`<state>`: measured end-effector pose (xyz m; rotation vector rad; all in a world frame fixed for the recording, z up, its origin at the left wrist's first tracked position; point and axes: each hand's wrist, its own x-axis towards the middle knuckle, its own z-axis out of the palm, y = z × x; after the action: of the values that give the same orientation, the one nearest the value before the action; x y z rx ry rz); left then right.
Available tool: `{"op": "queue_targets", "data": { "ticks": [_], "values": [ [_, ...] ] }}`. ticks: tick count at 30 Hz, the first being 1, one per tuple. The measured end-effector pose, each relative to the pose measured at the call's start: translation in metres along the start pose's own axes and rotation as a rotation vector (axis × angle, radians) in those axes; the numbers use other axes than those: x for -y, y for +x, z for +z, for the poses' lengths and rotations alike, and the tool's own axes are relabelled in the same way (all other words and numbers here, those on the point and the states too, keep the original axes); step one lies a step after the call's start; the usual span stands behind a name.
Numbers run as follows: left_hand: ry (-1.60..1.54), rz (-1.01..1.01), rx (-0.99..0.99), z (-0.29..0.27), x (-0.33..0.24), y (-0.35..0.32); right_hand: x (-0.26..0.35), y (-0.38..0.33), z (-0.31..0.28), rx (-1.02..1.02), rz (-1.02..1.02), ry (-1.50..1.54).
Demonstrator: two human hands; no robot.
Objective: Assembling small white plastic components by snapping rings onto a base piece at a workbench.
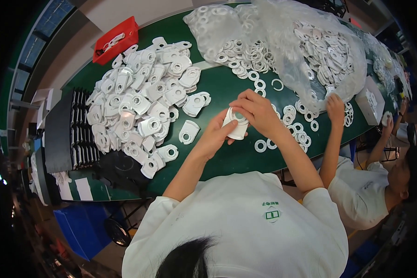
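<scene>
One white part (237, 132) sits above the green table (236, 160), gripped by the left hand (214, 133), thumb on its face, while the right hand (257, 111) grasps its ringed end. Similar parts (139, 99) lie heaped leftward, loose rings (302, 138) rightward.

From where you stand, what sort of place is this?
Probably a factory assembly room: a heap of matching white parts covers much of a green table, loose white rings lie nearby, and another person in a white shirt reaches over it.
</scene>
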<state>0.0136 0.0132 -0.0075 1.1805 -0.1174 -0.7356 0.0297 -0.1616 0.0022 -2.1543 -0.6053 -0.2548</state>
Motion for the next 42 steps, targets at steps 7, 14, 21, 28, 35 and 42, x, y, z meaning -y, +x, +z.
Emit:
{"op": "queue_targets", "data": {
  "ticks": [7, 14, 21, 28, 35, 42],
  "values": [
    [0.191, 0.102, -0.009, 0.004, -0.001, -0.004, 0.000, -0.003, -0.006, -0.129, 0.160, 0.264],
    [0.411, 0.241, -0.059, 0.005, 0.001, -0.010, -0.002, -0.001, -0.020, 0.171, 0.355, 0.531],
    [0.644, 0.297, -0.128, -0.007, 0.001, -0.005, 0.005, -0.001, -0.014, 0.205, 0.175, 0.196],
    [0.551, 0.420, -0.258, -0.004, 0.021, 0.005, 0.000, -0.005, 0.004, -0.068, 0.536, 0.719],
    [0.062, 0.389, -0.178, 0.026, 0.008, 0.002, 0.004, -0.011, 0.015, -0.290, 0.486, 0.675],
    [0.410, 0.400, -0.053, -0.005, -0.009, 0.018, 0.012, -0.011, -0.012, -0.114, 0.281, 0.395]
  ]
}}
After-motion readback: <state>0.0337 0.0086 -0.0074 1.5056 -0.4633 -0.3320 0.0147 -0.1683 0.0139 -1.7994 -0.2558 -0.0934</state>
